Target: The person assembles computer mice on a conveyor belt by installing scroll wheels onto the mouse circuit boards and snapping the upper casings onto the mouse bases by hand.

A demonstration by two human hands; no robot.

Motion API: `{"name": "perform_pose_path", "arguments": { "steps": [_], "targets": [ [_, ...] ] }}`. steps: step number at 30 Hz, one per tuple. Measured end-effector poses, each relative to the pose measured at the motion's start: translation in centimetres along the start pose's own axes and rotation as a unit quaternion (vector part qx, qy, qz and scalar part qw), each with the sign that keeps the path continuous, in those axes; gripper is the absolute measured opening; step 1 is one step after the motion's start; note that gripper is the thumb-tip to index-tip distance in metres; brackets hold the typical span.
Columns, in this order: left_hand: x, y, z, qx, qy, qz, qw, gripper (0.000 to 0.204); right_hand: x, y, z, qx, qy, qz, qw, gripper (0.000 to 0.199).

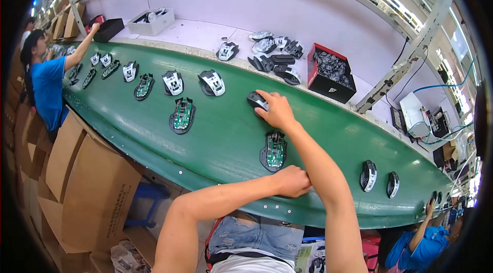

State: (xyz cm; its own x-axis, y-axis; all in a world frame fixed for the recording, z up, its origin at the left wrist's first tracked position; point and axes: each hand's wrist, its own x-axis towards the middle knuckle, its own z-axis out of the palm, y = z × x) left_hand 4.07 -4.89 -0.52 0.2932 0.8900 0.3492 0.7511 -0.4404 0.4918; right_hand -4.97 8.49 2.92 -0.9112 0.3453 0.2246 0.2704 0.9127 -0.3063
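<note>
My right hand (278, 112) reaches over the green belt, thumb and fingers closed round the end of a dark grey computer mouse shell (256, 100). My left hand (293, 181) is curled at the belt's near edge, beside my right forearm; what its fingers hold, if anything, is hidden. Just above it on the belt lies a mouse base with a green circuit board (275, 152). Left of my right hand are silver-and-black mouse shells, the closest a large one (212, 83), and another mouse base with its board exposed (182, 115).
Along the far ledge sit several loose shells (264, 45), a red-and-black box of small dark parts (332, 71) and a white bin (151, 21). Two mice (368, 176) lie to the right. Co-workers in blue (50, 75) stand at both ends; cardboard boxes (95, 191) are lower left.
</note>
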Motion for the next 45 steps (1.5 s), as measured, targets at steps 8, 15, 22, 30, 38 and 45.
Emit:
{"name": "perform_pose_path", "arguments": {
  "steps": [8,15,22,30,38,45],
  "targets": [
    [-0.4,2.6,0.7,-0.048,-0.013,0.083,0.995,0.018,-10.9,-3.3,-8.0,0.202,0.039,0.05,0.977,0.06],
    [-0.5,1.8,1.9,-0.034,0.023,0.132,0.99,0.017,-13.7,-4.8,-6.5,0.127,0.027,0.134,0.982,0.062],
    [-0.5,2.1,1.5,-0.063,0.034,0.113,0.991,0.019,-13.6,-5.0,-5.4,0.024,-0.002,0.122,0.992,0.068],
    [-0.8,2.1,1.6,-0.06,0.056,0.107,0.991,0.022,-12.2,-6.3,-4.6,-0.026,-0.056,0.129,0.99,0.082],
    [-0.9,2.4,-0.1,-0.021,-0.05,0.066,0.996,0.016,-11.7,-0.9,-8.4,0.008,-0.164,-0.054,0.985,0.077],
    [-1.3,2.5,0.5,-0.029,0.016,0.09,0.995,0.014,-14.0,-1.9,-8.0,0.079,0.039,0.078,0.993,0.068]
  ]
}}
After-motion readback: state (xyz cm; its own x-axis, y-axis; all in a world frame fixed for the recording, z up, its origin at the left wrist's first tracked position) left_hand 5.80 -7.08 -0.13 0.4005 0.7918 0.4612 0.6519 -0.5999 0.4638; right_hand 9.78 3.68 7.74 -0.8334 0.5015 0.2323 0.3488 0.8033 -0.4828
